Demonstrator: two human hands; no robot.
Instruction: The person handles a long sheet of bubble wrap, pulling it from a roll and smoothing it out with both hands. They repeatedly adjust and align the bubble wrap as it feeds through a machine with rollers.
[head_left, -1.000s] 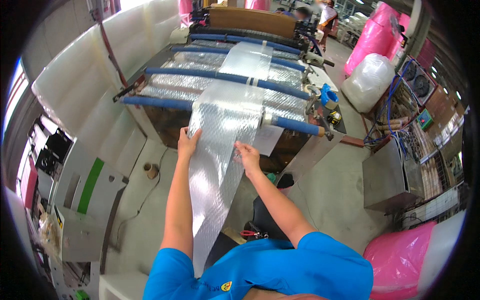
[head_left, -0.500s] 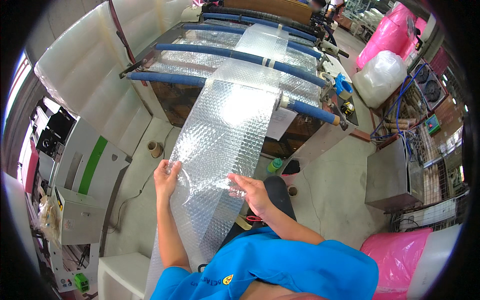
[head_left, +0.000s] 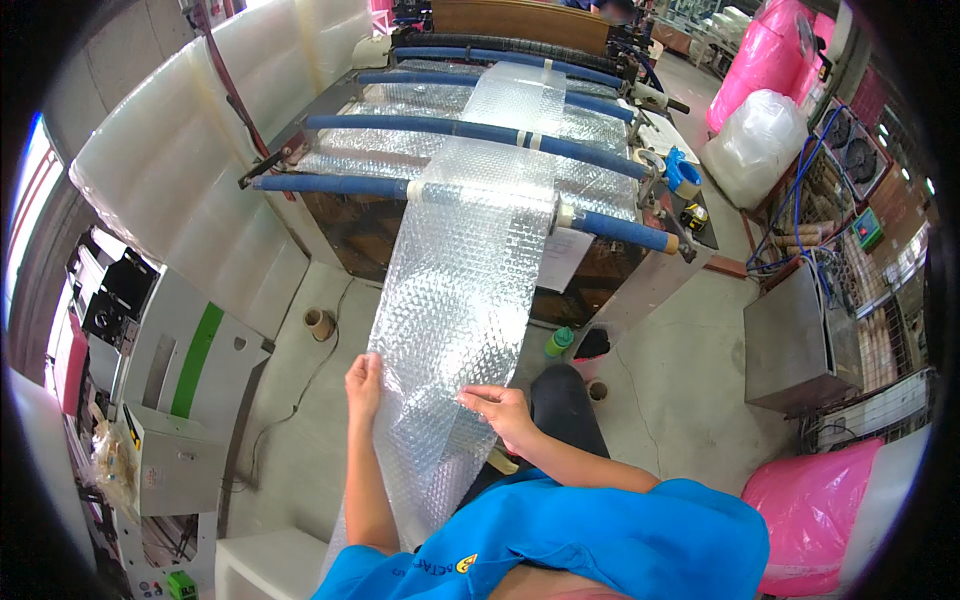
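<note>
A long clear sheet of bubble wrap (head_left: 455, 270) comes over the blue-covered rollers (head_left: 330, 187) of a machine and slopes down towards me, passing below my chest. My left hand (head_left: 363, 387) pinches its left edge between thumb and fingers. Over the right part of the sheet, my right hand (head_left: 503, 412) has its thumb and fingertips closed on the film. Glare hides some detail of the film between both hands.
Grey machine cabinet (head_left: 190, 400) at left; white wrapped stack (head_left: 200, 170) behind it. On the floor are a cardboard core (head_left: 319, 323) and a green bottle (head_left: 559, 342). Metal box (head_left: 800, 340) and pink wrapped roll (head_left: 815, 510) stand at right. Tape rolls (head_left: 684, 178) lie beside the rollers.
Both hands are lower in the picture, closer to my body, still on the bubble wrap. My left hand is further right, nearer the other. The whole view has shifted slightly.
</note>
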